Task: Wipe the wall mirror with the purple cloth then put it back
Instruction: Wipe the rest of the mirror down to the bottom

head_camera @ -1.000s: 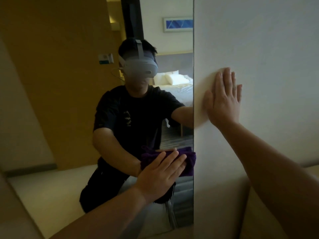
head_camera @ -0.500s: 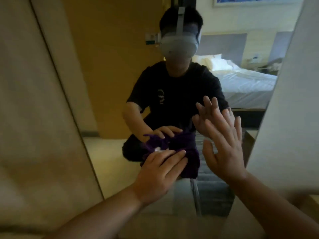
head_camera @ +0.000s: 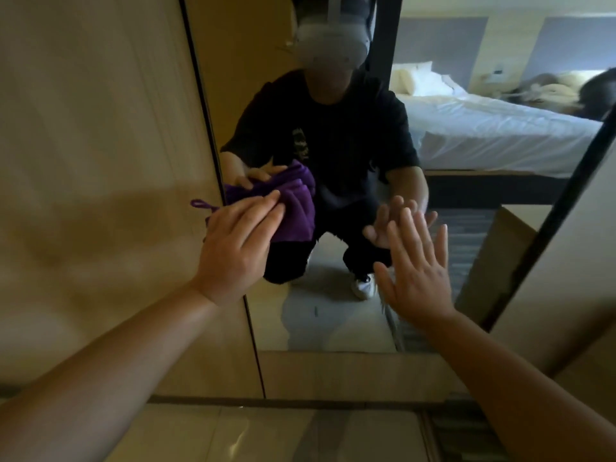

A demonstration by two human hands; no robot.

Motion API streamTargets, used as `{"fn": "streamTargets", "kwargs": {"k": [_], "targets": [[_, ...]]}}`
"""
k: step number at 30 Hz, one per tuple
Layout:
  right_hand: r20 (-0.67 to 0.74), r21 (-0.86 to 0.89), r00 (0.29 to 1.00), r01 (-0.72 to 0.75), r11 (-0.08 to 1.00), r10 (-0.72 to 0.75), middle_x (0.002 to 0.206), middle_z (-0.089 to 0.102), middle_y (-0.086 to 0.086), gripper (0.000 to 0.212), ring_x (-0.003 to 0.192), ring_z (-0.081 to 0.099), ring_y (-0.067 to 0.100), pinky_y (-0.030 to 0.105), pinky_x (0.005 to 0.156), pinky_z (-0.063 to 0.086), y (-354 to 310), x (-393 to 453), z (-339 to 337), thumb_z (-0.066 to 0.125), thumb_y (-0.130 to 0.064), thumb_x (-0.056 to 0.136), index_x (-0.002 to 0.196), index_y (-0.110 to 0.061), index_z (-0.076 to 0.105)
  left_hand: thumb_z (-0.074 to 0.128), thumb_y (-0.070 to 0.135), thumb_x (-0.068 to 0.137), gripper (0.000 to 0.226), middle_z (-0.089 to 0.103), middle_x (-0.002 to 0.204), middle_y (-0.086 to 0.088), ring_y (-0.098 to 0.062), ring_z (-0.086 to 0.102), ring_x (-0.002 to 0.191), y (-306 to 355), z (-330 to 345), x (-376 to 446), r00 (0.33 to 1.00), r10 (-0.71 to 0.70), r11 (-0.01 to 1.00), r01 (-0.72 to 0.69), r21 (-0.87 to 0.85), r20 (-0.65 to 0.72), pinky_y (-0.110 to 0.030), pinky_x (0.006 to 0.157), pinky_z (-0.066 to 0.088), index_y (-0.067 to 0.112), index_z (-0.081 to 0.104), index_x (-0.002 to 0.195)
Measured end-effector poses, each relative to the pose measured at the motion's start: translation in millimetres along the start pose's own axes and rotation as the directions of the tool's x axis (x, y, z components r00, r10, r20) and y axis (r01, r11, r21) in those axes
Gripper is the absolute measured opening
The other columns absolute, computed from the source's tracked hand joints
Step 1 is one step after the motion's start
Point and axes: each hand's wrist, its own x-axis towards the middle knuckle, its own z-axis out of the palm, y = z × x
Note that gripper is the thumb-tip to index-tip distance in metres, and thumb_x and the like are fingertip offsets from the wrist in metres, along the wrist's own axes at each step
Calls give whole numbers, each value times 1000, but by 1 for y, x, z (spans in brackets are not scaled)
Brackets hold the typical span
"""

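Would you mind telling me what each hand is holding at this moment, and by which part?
The left hand presses the bunched purple cloth against the mirror with flat fingers on its left side. The right hand holds nothing, open.

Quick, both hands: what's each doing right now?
Left hand: pressing the purple cloth flat against the mirror.
Right hand: open, empty.

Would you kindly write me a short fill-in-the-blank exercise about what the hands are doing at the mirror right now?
1. The left hand presses a cloth of ____ colour against the mirror.
2. The right hand is held flat and open, holding ____.
3. The cloth sits near the mirror's ____ edge.
4. Reflected behind the person is a ____ with white sheets.

Missing words: purple; nothing; left; bed
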Motion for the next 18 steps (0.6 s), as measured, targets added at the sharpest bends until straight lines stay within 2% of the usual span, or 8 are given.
{"fn": "streamTargets", "kwargs": {"k": [4, 6, 8, 10, 13, 15, 18], "targets": [[88, -79, 996, 37, 996, -30, 166, -6, 10, 74, 153, -10, 29, 57, 120, -9, -14, 9, 10, 38, -45, 100, 159, -13, 8, 60, 1, 97, 28, 61, 132, -17, -32, 55, 117, -13, 10, 6, 1000, -14, 1000, 14, -21, 4, -50, 93, 50, 0, 62, 126], [83, -118, 996, 48, 992, -38, 166, -8, 11, 74, 152, -13, 29, 56, 119, -15, -10, 7, 17, 37, -46, 100, 159, -14, 6, 62, 1, 96, 29, 62, 132, -16, -31, 55, 117, -14, 11, 5, 1000, -13, 1000, 13, -27, -9, -50, 92, 51, 0, 63, 125], [6, -155, 998, 67, 986, -67, 165, 0, 13, 69, 152, -12, 28, 54, 119, -15, -3, 8, 30, 38, -43, 103, 158, -12, 10, 61, 3, 97, 27, 62, 131, -16, -30, 55, 118, -18, 11, 3, 999, 21, 1000, -21, 9, -38, -49, 91, 51, 0, 64, 124], [-147, -186, 983, 85, 979, -113, 164, 10, 14, 66, 153, -6, 27, 58, 120, -5, 5, 15, 48, 43, -38, 103, 157, -10, 17, 59, 4, 99, 26, 63, 131, -15, -30, 56, 118, -19, 16, 2, 995, 63, 997, -60, 43, -80, -48, 92, 51, 2, 64, 124], [-307, -228, 933, 119, 966, -188, 165, 5, 10, 74, 153, 1, 30, 65, 116, 8, 11, 17, 65, 51, -38, 98, 158, -13, 16, 63, 5, 97, 29, 63, 131, -13, -30, 59, 118, -15, 28, 3, 987, 118, 992, -111, 67, -113, -47, 92, 51, 5, 64, 125], [-363, -254, 903, 142, 957, -230, 166, 5, 9, 75, 153, 5, 31, 65, 116, 11, 14, 17, 70, 53, -38, 96, 158, -13, 19, 66, 8, 96, 28, 64, 131, -11, -30, 62, 117, -15, 34, 6, 980, 153, 983, -137, 124, -130, -46, 91, 51, 7, 67, 124], [-379, -246, 896, 144, 959, -232, 165, 10, 10, 75, 153, 8, 31, 62, 118, 8, 15, 19, 70, 55, -37, 94, 157, -12, 23, 71, 10, 93, 33, 63, 133, -7, -28, 60, 121, -19, 41, 11, 968, 206, 965, -177, 192, -143, -45, 95, 50, 11, 67, 125]]}}
